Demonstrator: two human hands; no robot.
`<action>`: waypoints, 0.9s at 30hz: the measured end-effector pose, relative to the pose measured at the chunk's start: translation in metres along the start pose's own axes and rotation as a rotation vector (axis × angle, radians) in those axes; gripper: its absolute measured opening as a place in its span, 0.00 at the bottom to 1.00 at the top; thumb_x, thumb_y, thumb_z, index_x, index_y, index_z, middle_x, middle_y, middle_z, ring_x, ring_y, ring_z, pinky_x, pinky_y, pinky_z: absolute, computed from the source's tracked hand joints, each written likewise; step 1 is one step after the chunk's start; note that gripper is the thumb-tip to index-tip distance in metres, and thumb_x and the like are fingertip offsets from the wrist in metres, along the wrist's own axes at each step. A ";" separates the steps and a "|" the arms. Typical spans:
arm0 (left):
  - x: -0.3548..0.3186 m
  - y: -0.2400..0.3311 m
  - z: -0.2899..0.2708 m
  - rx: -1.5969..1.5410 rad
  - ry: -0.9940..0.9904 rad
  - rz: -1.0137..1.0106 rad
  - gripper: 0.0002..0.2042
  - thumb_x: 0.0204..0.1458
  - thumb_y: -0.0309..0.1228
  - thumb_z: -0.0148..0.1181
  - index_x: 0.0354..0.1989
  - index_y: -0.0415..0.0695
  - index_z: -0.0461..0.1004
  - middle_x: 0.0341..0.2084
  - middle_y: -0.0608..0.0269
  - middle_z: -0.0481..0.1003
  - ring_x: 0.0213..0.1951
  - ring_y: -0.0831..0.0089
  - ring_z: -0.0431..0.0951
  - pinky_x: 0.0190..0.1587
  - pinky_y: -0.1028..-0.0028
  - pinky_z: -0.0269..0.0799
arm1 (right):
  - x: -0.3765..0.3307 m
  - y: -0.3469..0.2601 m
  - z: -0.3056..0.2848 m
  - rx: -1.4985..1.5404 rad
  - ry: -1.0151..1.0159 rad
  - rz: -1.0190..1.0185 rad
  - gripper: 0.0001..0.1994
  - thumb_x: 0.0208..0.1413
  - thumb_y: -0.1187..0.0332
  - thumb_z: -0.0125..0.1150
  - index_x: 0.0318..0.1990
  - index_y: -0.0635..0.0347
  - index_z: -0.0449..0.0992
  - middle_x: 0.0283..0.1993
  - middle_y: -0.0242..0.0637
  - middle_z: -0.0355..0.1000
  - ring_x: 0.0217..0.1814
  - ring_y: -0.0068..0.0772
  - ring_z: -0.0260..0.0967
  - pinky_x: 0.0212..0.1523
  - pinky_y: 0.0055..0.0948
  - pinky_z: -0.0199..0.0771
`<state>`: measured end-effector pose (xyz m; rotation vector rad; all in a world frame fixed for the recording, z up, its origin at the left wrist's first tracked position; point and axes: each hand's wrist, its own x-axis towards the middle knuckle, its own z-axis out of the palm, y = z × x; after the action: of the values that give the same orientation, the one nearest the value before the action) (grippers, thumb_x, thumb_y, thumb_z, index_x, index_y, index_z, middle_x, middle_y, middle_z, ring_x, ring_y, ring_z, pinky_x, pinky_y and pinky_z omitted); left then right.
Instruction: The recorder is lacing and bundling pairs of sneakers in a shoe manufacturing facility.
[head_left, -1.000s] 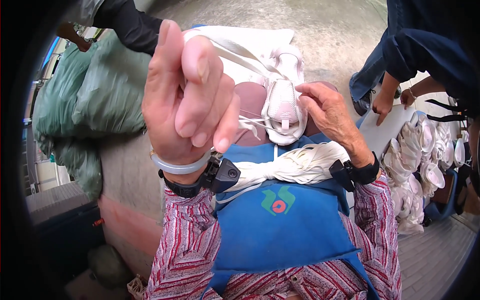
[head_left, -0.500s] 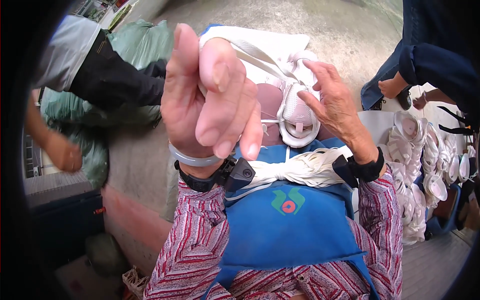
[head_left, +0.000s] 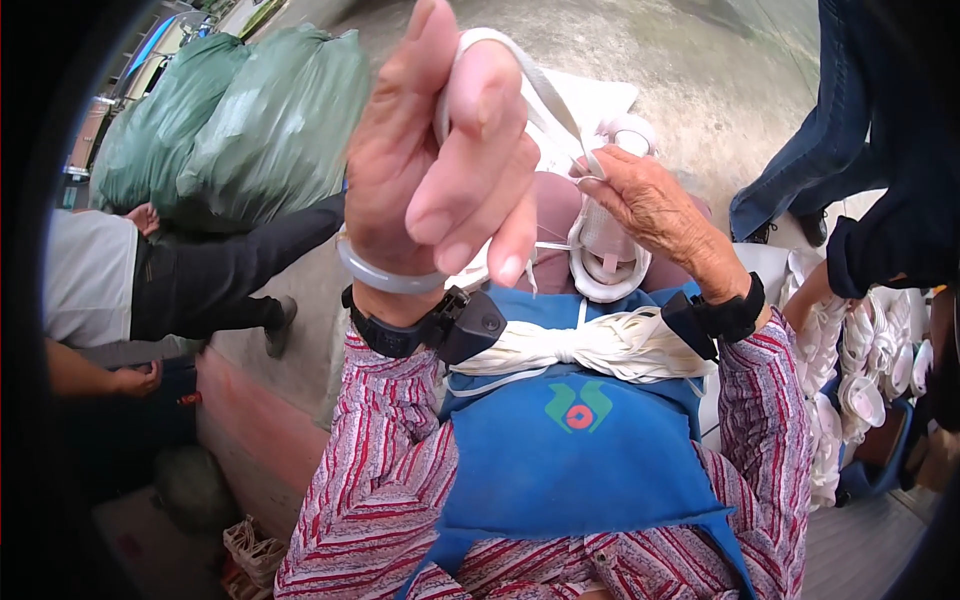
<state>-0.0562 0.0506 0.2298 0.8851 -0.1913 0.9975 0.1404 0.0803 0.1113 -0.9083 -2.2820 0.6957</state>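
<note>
Head view: left hand (head_left: 440, 170) raised, its grip closed around a white lace (head_left: 545, 95), drawing it taut.
Right hand (head_left: 650, 215) pinches the lace at the white shoe (head_left: 605, 255) on the lap, steadying it.

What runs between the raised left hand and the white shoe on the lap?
A white lace stretches from the left hand to the white shoe, passing the right hand; head view.

White shoe (head_left: 607, 255), white laces (head_left: 590, 352). Blue apron (head_left: 570, 460) with a green-and-red emblem. Red-and-white striped sleeves (head_left: 385, 470). Black wristbands (head_left: 735, 315), pale bangle (head_left: 385, 280). Green sacks (head_left: 250, 120). Grey concrete floor (head_left: 690, 80).
</note>
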 end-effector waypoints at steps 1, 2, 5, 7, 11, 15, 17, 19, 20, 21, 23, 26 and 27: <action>0.001 0.000 -0.005 0.022 -0.010 -0.017 0.24 0.64 0.40 0.20 0.28 0.41 0.64 0.05 0.65 0.64 0.08 0.70 0.65 0.16 0.70 0.73 | -0.002 0.004 -0.001 0.064 -0.017 0.092 0.10 0.58 0.64 0.50 0.38 0.61 0.72 0.31 0.41 0.70 0.32 0.43 0.67 0.35 0.36 0.69; 0.001 0.002 -0.011 0.048 0.014 -0.033 0.24 0.64 0.40 0.19 0.28 0.42 0.64 0.04 0.67 0.61 0.08 0.69 0.64 0.16 0.71 0.72 | -0.004 0.007 -0.001 0.128 -0.035 0.186 0.10 0.59 0.64 0.49 0.38 0.62 0.71 0.27 0.40 0.70 0.27 0.41 0.67 0.32 0.34 0.69; -0.014 0.011 -0.030 -0.051 -0.005 -0.048 0.24 0.64 0.43 0.26 0.32 0.42 0.69 0.09 0.68 0.64 0.13 0.71 0.69 0.25 0.64 0.74 | -0.003 0.003 -0.006 0.251 0.044 0.242 0.09 0.60 0.66 0.47 0.37 0.62 0.71 0.22 0.39 0.69 0.23 0.37 0.66 0.29 0.31 0.69; -0.018 0.022 -0.040 -0.008 -0.038 -0.029 0.24 0.64 0.44 0.25 0.32 0.42 0.69 0.08 0.68 0.63 0.12 0.71 0.68 0.23 0.65 0.73 | 0.000 -0.006 -0.010 0.232 0.043 0.212 0.08 0.60 0.68 0.46 0.37 0.61 0.71 0.22 0.38 0.70 0.21 0.32 0.66 0.27 0.30 0.68; -0.023 0.018 -0.019 -0.188 0.254 0.077 0.25 0.64 0.45 0.25 0.32 0.42 0.69 0.07 0.69 0.62 0.10 0.71 0.65 0.20 0.68 0.71 | 0.007 -0.010 -0.013 0.087 0.058 0.124 0.08 0.60 0.70 0.45 0.37 0.61 0.71 0.21 0.38 0.68 0.22 0.33 0.66 0.26 0.31 0.67; -0.036 0.031 -0.054 -0.039 0.106 -0.037 0.25 0.63 0.46 0.26 0.29 0.43 0.69 0.06 0.71 0.61 0.09 0.73 0.64 0.18 0.69 0.70 | 0.007 -0.016 -0.013 0.092 0.053 0.144 0.07 0.60 0.70 0.45 0.36 0.61 0.70 0.20 0.40 0.66 0.22 0.35 0.66 0.26 0.31 0.65; -0.038 0.033 -0.051 -0.068 0.126 -0.025 0.26 0.63 0.47 0.27 0.28 0.43 0.69 0.06 0.71 0.60 0.08 0.75 0.63 0.17 0.71 0.69 | 0.005 -0.019 -0.013 0.086 0.071 0.142 0.07 0.59 0.70 0.45 0.36 0.61 0.70 0.21 0.41 0.65 0.23 0.34 0.66 0.26 0.31 0.65; -0.039 0.037 -0.052 -0.018 0.105 -0.051 0.25 0.63 0.47 0.27 0.28 0.44 0.69 0.04 0.73 0.59 0.06 0.78 0.60 0.14 0.72 0.68 | 0.006 -0.020 -0.014 0.067 0.063 0.125 0.07 0.59 0.70 0.46 0.36 0.61 0.70 0.21 0.41 0.66 0.23 0.34 0.66 0.26 0.31 0.65; -0.040 0.036 -0.049 -0.022 0.101 -0.048 0.25 0.63 0.47 0.27 0.28 0.44 0.69 0.04 0.73 0.59 0.06 0.78 0.60 0.14 0.72 0.68 | 0.005 -0.020 -0.016 0.047 0.058 0.112 0.07 0.59 0.70 0.46 0.36 0.61 0.70 0.22 0.41 0.66 0.23 0.33 0.65 0.26 0.31 0.65; -0.041 0.036 -0.046 0.018 0.142 -0.055 0.26 0.63 0.47 0.27 0.27 0.43 0.70 0.03 0.74 0.58 0.05 0.79 0.59 0.13 0.73 0.68 | 0.005 -0.020 -0.016 0.041 0.056 0.115 0.07 0.59 0.70 0.46 0.36 0.61 0.70 0.22 0.41 0.66 0.23 0.33 0.65 0.26 0.31 0.65; -0.045 0.032 -0.038 0.049 0.171 -0.055 0.27 0.63 0.48 0.28 0.25 0.43 0.71 0.02 0.74 0.58 0.03 0.80 0.57 0.12 0.74 0.67 | 0.002 -0.020 -0.018 0.041 0.027 0.128 0.07 0.59 0.70 0.46 0.37 0.60 0.71 0.22 0.40 0.67 0.24 0.31 0.65 0.26 0.29 0.65; -0.057 0.031 -0.024 0.204 0.289 -0.194 0.30 0.62 0.49 0.30 0.19 0.42 0.71 0.02 0.75 0.59 0.03 0.81 0.56 0.11 0.76 0.67 | 0.001 -0.018 -0.026 0.015 0.087 0.042 0.08 0.60 0.69 0.46 0.37 0.61 0.71 0.23 0.37 0.68 0.25 0.27 0.65 0.26 0.27 0.64; -0.057 0.031 -0.025 0.192 0.272 -0.191 0.30 0.62 0.49 0.30 0.19 0.42 0.71 0.02 0.75 0.59 0.03 0.81 0.56 0.11 0.76 0.67 | 0.002 -0.018 -0.032 -0.005 0.090 0.050 0.08 0.60 0.69 0.46 0.37 0.61 0.71 0.23 0.37 0.68 0.25 0.27 0.65 0.26 0.27 0.64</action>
<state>-0.1192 0.0392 0.2013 0.9130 0.2195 0.9557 0.1532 0.0784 0.1453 -0.9827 -2.1893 0.6578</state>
